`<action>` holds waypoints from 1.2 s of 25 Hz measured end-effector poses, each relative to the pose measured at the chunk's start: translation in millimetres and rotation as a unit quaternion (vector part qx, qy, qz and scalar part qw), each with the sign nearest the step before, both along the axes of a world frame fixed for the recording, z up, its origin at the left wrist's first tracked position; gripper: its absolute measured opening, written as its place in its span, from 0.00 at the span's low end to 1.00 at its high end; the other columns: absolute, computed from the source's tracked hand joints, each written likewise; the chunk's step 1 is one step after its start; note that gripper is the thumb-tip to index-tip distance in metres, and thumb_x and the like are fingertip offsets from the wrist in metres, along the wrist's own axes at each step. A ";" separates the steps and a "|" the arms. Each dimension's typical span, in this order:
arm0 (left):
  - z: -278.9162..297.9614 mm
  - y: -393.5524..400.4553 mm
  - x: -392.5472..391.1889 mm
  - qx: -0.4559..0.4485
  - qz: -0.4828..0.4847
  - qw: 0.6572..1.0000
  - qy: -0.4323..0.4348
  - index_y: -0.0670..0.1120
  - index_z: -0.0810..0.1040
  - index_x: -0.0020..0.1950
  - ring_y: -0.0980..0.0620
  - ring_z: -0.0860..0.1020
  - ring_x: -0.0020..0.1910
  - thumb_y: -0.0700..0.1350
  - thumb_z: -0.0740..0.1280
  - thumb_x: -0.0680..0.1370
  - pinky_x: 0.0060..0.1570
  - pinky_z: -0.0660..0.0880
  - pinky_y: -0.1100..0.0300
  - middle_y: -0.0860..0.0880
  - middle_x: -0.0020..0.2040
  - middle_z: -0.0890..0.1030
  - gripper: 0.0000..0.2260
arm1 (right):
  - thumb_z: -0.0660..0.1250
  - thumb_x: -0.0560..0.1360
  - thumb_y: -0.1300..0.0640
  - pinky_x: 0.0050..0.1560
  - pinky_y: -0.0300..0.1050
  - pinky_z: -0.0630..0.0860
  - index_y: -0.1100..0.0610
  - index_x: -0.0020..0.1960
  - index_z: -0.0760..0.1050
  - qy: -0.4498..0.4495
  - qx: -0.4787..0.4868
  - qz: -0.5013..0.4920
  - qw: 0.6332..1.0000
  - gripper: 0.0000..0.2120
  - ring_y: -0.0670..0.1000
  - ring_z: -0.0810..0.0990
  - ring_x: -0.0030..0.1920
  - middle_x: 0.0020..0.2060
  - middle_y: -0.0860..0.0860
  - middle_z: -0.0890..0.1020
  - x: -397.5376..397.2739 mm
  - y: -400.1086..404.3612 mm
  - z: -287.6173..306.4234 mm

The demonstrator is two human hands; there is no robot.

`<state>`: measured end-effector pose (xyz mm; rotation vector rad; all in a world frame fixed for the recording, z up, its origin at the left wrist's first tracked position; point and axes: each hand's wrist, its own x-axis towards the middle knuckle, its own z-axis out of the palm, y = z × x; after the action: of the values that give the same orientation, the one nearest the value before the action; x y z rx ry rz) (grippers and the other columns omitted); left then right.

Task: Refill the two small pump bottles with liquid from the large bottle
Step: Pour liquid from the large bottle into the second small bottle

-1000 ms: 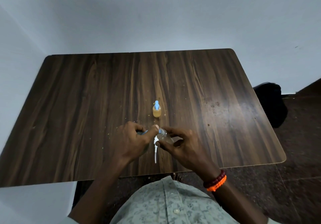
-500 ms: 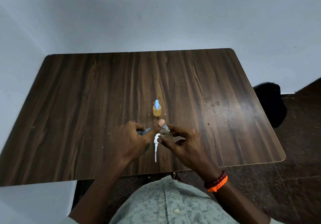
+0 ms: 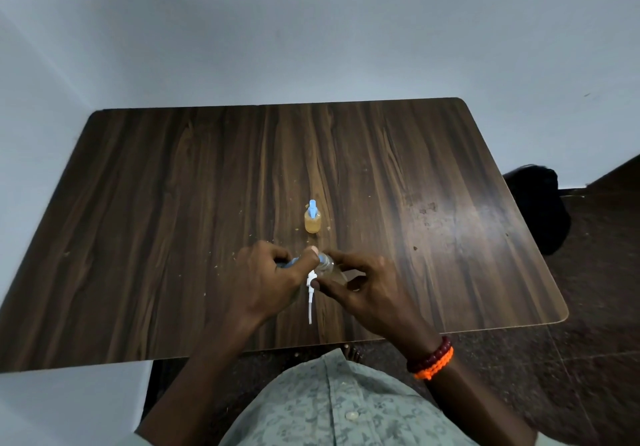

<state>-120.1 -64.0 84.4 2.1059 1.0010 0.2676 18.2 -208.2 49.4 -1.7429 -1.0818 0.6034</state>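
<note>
A small pump bottle [image 3: 312,221] with amber liquid and a blue pump top stands upright at the table's middle. Just in front of it, my left hand [image 3: 266,279] grips a blue pump head [image 3: 288,263], its thumb stretched toward the second bottle. A white collar and dip tube [image 3: 310,302] point down toward me between my hands. My right hand [image 3: 363,284] holds the small clear bottle [image 3: 325,264] tilted, with its neck against my left thumb. The large bottle is not in view.
The dark wooden table [image 3: 173,203] has crumbs scattered near the bottles, and walls run along its far and left sides. A black bag [image 3: 540,206] sits on the floor past the right edge.
My hands have drawn a little closer together. The clear bottle's neck has shifted up against my left thumb. The amber bottle has not moved.
</note>
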 end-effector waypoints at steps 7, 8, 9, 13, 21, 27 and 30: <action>1.8 2.5 0.8 -0.017 -0.002 1.000 -0.001 0.37 0.83 0.35 0.41 0.75 0.26 0.77 0.57 0.69 0.31 0.73 0.46 0.37 0.30 0.80 0.42 | 0.79 0.75 0.53 0.41 0.28 0.78 0.50 0.65 0.83 -0.002 0.000 -0.003 1.000 0.19 0.41 0.85 0.54 0.54 0.40 0.86 1.8 0.6 1.1; 2.9 2.0 0.9 -0.014 0.000 1.000 0.009 0.38 0.83 0.35 0.42 0.75 0.26 0.76 0.57 0.69 0.31 0.74 0.45 0.37 0.30 0.80 0.41 | 0.79 0.75 0.53 0.41 0.27 0.77 0.50 0.65 0.83 -0.003 0.001 -0.001 1.000 0.19 0.41 0.85 0.54 0.53 0.39 0.85 0.5 0.4 0.5; 3.9 1.8 1.5 -0.008 0.001 1.000 0.016 0.38 0.82 0.33 0.44 0.75 0.25 0.77 0.58 0.69 0.30 0.73 0.46 0.38 0.29 0.80 0.41 | 0.79 0.75 0.53 0.41 0.27 0.78 0.49 0.66 0.82 0.000 0.001 -0.002 1.000 0.19 0.40 0.85 0.54 0.53 0.39 0.85 0.2 0.2 0.9; 4.3 3.8 0.4 -0.002 0.011 1.000 0.000 0.39 0.78 0.30 0.49 0.72 0.23 0.84 0.54 0.68 0.31 0.72 0.50 0.40 0.27 0.77 0.47 | 0.78 0.76 0.51 0.43 0.32 0.80 0.47 0.67 0.82 0.013 0.008 -0.012 1.000 0.20 0.40 0.85 0.54 0.55 0.41 0.87 5.1 2.2 4.5; 6.2 5.2 1.0 0.001 0.000 1.000 -0.005 0.40 0.83 0.32 0.53 0.71 0.23 0.82 0.54 0.68 0.29 0.68 0.56 0.39 0.27 0.78 0.45 | 0.78 0.76 0.50 0.46 0.33 0.81 0.49 0.67 0.82 -0.001 0.014 -0.006 1.000 0.20 0.40 0.85 0.56 0.58 0.43 0.87 7.9 7.2 7.7; 6.2 3.0 3.1 0.015 0.009 1.000 0.019 0.40 0.80 0.31 0.53 0.70 0.23 0.79 0.56 0.70 0.30 0.67 0.56 0.39 0.28 0.78 0.41 | 0.77 0.76 0.52 0.43 0.29 0.79 0.49 0.67 0.81 0.000 0.009 0.009 1.000 0.20 0.39 0.84 0.55 0.55 0.38 0.85 4.9 5.3 5.7; 6.2 5.1 1.8 -0.001 0.008 1.000 0.014 0.38 0.78 0.31 0.50 0.71 0.23 0.83 0.55 0.68 0.29 0.69 0.54 0.39 0.27 0.77 0.46 | 0.77 0.76 0.51 0.45 0.32 0.82 0.47 0.67 0.81 0.004 0.006 -0.006 1.000 0.20 0.40 0.85 0.55 0.54 0.38 0.85 7.7 5.0 5.7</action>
<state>-118.3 -58.9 90.6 2.1061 1.0350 0.2460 25.9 -203.2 55.1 -1.7343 -1.0669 0.5935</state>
